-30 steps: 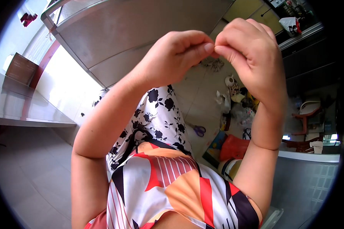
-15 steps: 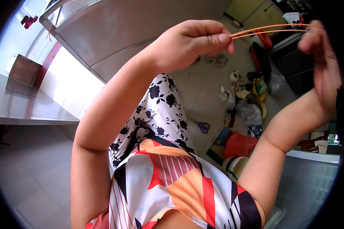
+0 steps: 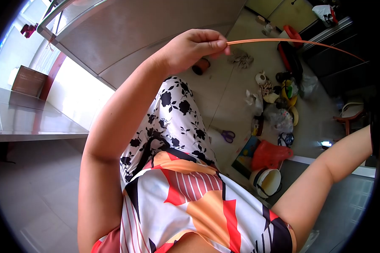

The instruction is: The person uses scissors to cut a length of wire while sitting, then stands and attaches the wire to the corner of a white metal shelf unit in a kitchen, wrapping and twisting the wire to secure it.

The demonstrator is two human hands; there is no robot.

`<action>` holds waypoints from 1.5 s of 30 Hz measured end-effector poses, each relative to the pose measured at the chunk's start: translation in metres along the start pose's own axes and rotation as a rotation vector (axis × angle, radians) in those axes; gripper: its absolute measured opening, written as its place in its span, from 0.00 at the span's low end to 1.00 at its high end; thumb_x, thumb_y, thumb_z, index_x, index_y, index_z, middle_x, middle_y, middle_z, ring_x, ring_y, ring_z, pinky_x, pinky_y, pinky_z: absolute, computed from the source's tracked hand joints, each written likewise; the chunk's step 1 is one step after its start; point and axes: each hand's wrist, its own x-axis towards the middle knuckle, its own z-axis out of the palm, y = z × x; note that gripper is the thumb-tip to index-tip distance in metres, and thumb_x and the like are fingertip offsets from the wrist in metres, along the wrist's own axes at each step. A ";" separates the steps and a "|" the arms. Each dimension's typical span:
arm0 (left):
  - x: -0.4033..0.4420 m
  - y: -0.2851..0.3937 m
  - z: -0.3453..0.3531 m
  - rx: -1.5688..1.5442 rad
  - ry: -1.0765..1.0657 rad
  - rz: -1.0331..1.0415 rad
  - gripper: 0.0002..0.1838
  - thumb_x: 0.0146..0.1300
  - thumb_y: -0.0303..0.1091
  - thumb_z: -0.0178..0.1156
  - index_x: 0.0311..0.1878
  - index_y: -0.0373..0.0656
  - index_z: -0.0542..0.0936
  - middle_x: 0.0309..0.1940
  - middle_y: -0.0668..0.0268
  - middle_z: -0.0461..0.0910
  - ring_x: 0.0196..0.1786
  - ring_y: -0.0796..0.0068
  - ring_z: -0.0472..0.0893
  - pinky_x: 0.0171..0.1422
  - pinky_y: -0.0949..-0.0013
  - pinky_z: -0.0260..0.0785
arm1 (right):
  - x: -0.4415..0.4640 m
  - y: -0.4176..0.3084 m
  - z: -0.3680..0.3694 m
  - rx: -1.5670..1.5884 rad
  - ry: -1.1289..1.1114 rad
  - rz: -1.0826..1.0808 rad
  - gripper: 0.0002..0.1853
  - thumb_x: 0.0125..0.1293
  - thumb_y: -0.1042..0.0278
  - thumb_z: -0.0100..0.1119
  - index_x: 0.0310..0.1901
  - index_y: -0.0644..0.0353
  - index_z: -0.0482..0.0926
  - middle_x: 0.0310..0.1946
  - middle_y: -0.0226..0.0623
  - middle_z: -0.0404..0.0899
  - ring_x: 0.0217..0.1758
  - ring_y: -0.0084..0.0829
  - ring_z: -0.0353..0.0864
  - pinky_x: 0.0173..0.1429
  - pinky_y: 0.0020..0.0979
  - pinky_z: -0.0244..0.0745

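Observation:
My left hand [image 3: 200,47] is raised in front of me, its thumb and fingers pinched on one end of some thin orange strands [image 3: 278,40]. The strands lie close together and arc to the right, curving down toward the dark edge of the view. Whether they are cord, cane or plastic I cannot make out. My right forearm [image 3: 346,154] stretches out to the right, and the hand at its end is beyond the edge of the picture.
On the floor lie purple-handled scissors [image 3: 228,135], a red plastic bag [image 3: 268,155], a white bucket [image 3: 268,182], a grey rag [image 3: 241,59] and several mixed items. A metal-edged panel [image 3: 147,29] stands ahead, and a shiny counter [image 3: 33,116] is at the left.
My right hand has let go of the strands' far part and moved right, out of view. My left hand has shifted slightly left. The strands, spread apart before, now lie together.

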 end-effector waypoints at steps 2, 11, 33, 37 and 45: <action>0.003 -0.009 -0.004 -0.008 0.011 -0.044 0.12 0.67 0.37 0.50 0.39 0.37 0.77 0.32 0.72 0.74 0.38 0.82 0.69 0.49 0.78 0.60 | -0.009 -0.012 -0.050 0.071 0.160 -0.056 0.16 0.69 0.60 0.39 0.37 0.65 0.73 0.36 0.40 0.79 0.43 0.34 0.79 0.44 0.32 0.77; 0.018 -0.074 -0.038 0.093 0.010 -0.217 0.12 0.65 0.38 0.53 0.37 0.38 0.78 0.29 0.72 0.74 0.37 0.82 0.70 0.50 0.77 0.60 | -0.090 -0.093 -0.335 0.050 0.903 -0.072 0.13 0.68 0.63 0.40 0.36 0.63 0.72 0.38 0.40 0.78 0.46 0.37 0.79 0.49 0.41 0.75; 0.005 -0.125 -0.087 0.359 -0.077 -0.434 0.09 0.61 0.33 0.54 0.36 0.38 0.79 0.32 0.68 0.78 0.40 0.77 0.75 0.54 0.73 0.63 | -0.247 -0.130 -0.425 -2.950 0.425 1.596 0.13 0.60 0.66 0.50 0.47 0.52 0.76 0.45 0.37 0.78 0.45 0.32 0.79 0.39 0.36 0.78; -0.006 -0.121 -0.087 0.466 0.001 -0.463 0.09 0.62 0.34 0.54 0.35 0.38 0.79 0.31 0.68 0.78 0.40 0.78 0.74 0.52 0.74 0.63 | -0.249 -0.079 -0.395 -2.910 0.571 1.539 0.12 0.60 0.67 0.51 0.45 0.52 0.78 0.45 0.39 0.78 0.45 0.33 0.79 0.37 0.38 0.79; -0.027 -0.108 -0.109 0.439 0.095 -0.474 0.08 0.60 0.34 0.57 0.34 0.39 0.79 0.28 0.69 0.77 0.36 0.80 0.73 0.47 0.75 0.62 | -0.234 -0.037 -0.421 -2.790 0.497 1.405 0.13 0.61 0.66 0.47 0.44 0.53 0.79 0.43 0.42 0.79 0.47 0.37 0.79 0.36 0.43 0.78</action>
